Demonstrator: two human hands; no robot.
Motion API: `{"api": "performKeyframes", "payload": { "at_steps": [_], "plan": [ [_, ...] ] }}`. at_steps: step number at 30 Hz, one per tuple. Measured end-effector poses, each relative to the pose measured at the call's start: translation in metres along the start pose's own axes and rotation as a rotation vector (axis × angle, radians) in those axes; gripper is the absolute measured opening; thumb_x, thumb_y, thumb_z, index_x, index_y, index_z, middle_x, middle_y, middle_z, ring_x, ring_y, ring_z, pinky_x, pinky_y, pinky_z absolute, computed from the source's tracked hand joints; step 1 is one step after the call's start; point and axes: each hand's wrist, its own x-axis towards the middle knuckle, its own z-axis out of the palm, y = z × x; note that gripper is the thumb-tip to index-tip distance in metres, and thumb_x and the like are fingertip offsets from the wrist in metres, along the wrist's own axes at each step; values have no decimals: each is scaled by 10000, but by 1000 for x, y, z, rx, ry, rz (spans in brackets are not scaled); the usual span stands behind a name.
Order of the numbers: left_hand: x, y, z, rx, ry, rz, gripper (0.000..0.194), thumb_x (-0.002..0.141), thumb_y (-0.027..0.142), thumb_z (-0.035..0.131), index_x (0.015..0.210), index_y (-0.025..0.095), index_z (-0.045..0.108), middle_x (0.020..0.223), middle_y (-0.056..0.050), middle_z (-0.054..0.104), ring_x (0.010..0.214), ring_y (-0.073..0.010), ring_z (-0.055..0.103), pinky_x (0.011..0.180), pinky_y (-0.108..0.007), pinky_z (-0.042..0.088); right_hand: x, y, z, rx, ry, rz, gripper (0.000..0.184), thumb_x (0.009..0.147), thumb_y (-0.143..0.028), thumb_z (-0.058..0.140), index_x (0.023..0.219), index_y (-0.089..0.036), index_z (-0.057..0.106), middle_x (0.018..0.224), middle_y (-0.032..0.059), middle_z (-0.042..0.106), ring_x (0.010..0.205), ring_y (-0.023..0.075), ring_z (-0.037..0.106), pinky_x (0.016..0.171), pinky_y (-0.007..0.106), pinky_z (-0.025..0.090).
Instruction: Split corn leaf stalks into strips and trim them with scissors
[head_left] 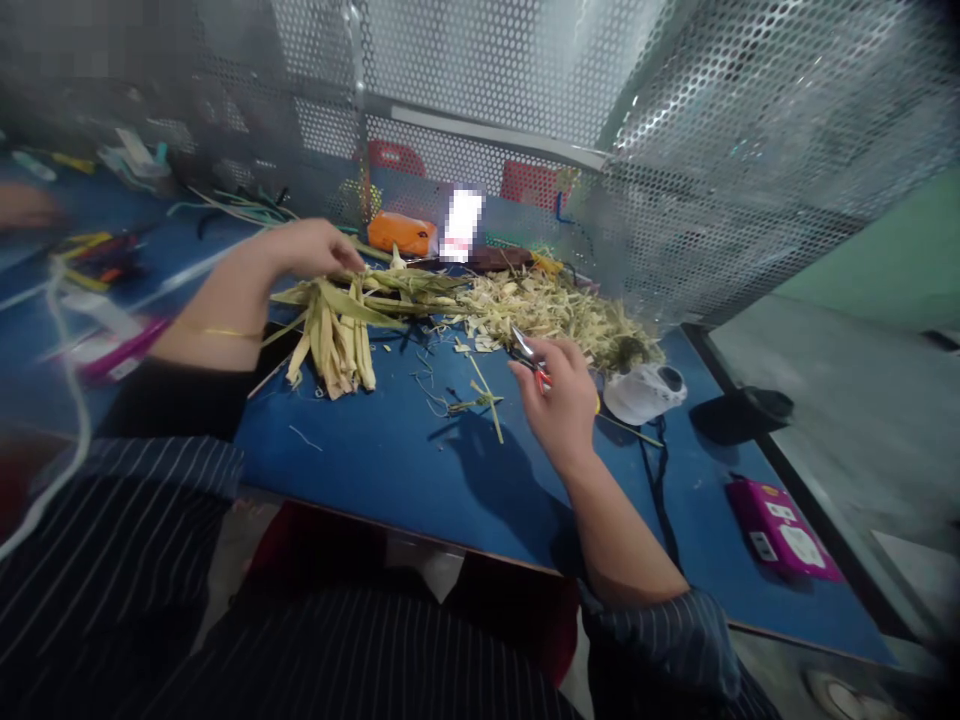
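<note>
My left hand reaches over a bundle of pale yellow-green plant stalks with long leaves. Its fingers are bent and closed at the top of the bundle, and what they pinch is hidden. In my right hand is a pair of pruning shears with silver blades and red on the handles. The blades point up and away, towards a heap of pale trimmed plant scraps. A thin green stalk piece lies on the blue table left of the shears.
Behind the plants are an orange packet and a phone with a bright screen, before a perforated metal panel. To the right are a white roll, a black cylinder and a magenta pack. Someone's blurred hand is far left.
</note>
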Motion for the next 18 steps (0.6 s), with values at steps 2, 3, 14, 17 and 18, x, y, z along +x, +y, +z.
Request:
{"api": "performKeyframes", "payload": {
  "at_steps": [2,3,14,17,18],
  "plan": [
    [27,4,9,24,259,48,271,776,108,645,1013,167,764,905,-23,742,828,-143,597,815,-245,427,-1,1,4,-12,-46,15,308,905,-383,557,1131,-190,637,1063,126,637,938,236,627,829,377,513],
    [42,8,16,42,304,40,259,787,155,651,1021,149,761,938,-41,737,862,-156,583,845,-264,417,-2,2,6,-17,-63,17,314,903,-382,559,1133,-183,637,1065,129,638,937,240,628,825,380,515],
    [133,14,75,16,170,-186,194,606,186,775,574,180,583,686,-48,586,966,-263,566,876,-324,370,-5,7,11,-93,-101,-19,278,919,-351,533,1142,-212,624,1056,115,641,941,247,625,804,390,520],
    [133,6,77,-85,176,-165,261,608,122,755,519,192,520,569,3,467,892,-203,521,877,-282,348,-5,7,11,-90,-116,-18,287,922,-351,527,1144,-196,623,1061,125,643,942,247,621,809,395,517],
    [132,4,76,-125,183,-152,287,613,101,748,504,189,497,541,19,424,861,-178,497,883,-265,337,-5,7,11,-87,-121,-15,289,923,-351,524,1146,-195,622,1063,127,643,942,247,619,811,399,515]
  ]
}}
